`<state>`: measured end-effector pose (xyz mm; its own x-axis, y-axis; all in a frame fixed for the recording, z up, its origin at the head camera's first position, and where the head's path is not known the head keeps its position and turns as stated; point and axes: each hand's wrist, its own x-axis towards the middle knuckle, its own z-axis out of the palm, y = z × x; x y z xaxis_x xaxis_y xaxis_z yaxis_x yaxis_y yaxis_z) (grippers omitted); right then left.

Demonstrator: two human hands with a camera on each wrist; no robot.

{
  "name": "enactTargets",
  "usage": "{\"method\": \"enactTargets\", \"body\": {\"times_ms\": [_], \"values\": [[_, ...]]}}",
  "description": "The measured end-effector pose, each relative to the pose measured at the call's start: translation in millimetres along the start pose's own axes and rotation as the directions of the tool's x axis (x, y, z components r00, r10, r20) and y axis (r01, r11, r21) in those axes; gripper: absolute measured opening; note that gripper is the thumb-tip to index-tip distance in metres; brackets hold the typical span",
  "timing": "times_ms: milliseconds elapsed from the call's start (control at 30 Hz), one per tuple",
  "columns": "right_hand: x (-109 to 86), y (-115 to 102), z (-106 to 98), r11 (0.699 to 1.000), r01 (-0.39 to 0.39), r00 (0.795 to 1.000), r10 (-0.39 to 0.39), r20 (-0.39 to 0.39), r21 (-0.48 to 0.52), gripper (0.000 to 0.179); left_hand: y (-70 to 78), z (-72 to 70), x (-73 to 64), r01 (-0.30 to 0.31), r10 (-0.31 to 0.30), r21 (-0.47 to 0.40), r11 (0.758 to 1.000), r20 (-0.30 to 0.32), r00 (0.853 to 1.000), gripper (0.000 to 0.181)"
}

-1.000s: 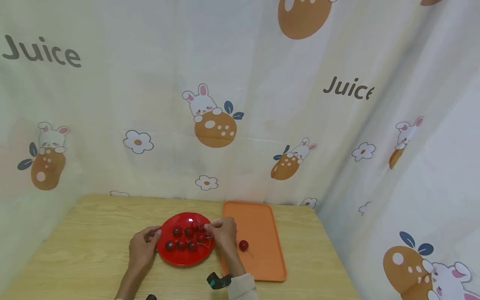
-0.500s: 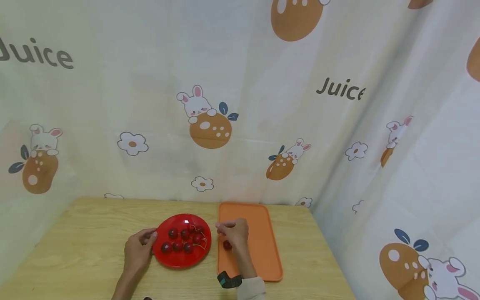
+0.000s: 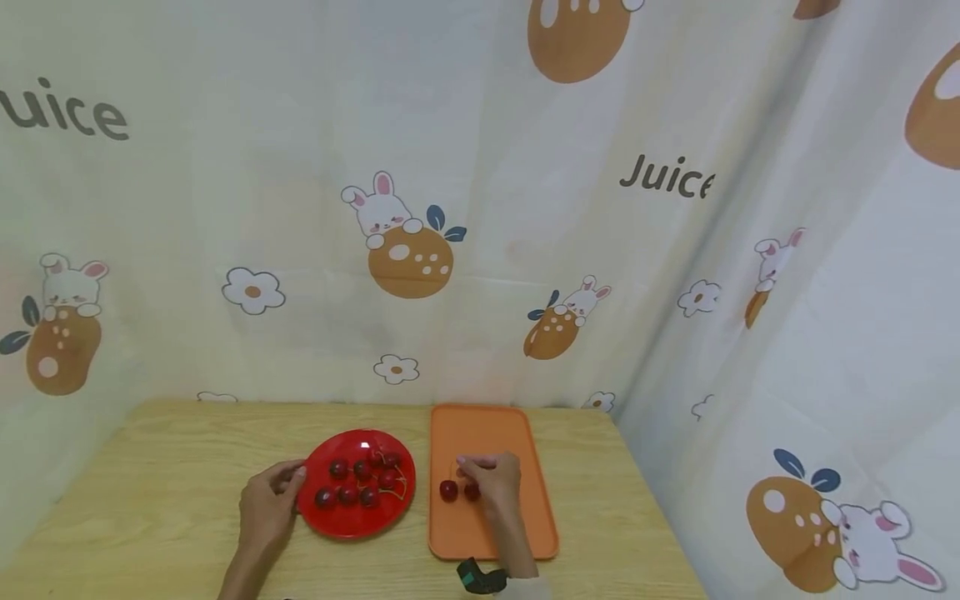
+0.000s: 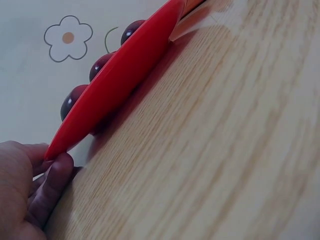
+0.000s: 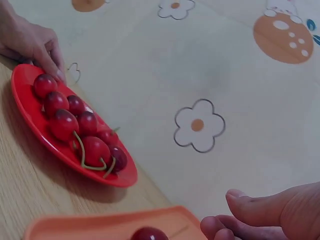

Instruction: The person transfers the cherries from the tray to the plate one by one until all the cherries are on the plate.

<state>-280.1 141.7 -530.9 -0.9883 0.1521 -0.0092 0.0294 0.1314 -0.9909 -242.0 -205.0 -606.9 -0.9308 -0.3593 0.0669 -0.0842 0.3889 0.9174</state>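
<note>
Several dark red cherries [image 3: 347,495], some with green stems, lie on a round red plate [image 3: 393,514]. My left hand [image 3: 266,508] pinches the plate's left rim, with its fingertips at the edge in the left wrist view. My right hand [image 3: 501,485] is over an orange tray [image 3: 483,429], thumb and fingers slightly apart. No held thing shows between them in the right wrist view. Below its fingertips is one cherry [image 3: 472,491], partly hidden by the hand. Just left of that lies another cherry [image 3: 448,490] on the tray, with a thin stem.
Plate and tray stand side by side on a light wooden table [image 3: 202,467], with a narrow gap between them. A pale curtain [image 3: 300,208] printed with rabbits, fruit and flowers hangs behind the table and along its sides.
My right hand has moved from the plate's right side rightward over the tray, uncovering a cherry there. My left hand stays at the plate rim. The whole head view has shifted a little.
</note>
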Motion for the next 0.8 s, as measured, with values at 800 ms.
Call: {"method": "enactTargets", "body": {"times_ms": [800], "values": [[-10.3,31,-58,0.998,-0.042,0.998,0.044,-0.051,0.047,0.020,0.7,0.8,-1.8,-0.007,0.008,0.015,1.000,-0.008,1.000,0.031]]}}
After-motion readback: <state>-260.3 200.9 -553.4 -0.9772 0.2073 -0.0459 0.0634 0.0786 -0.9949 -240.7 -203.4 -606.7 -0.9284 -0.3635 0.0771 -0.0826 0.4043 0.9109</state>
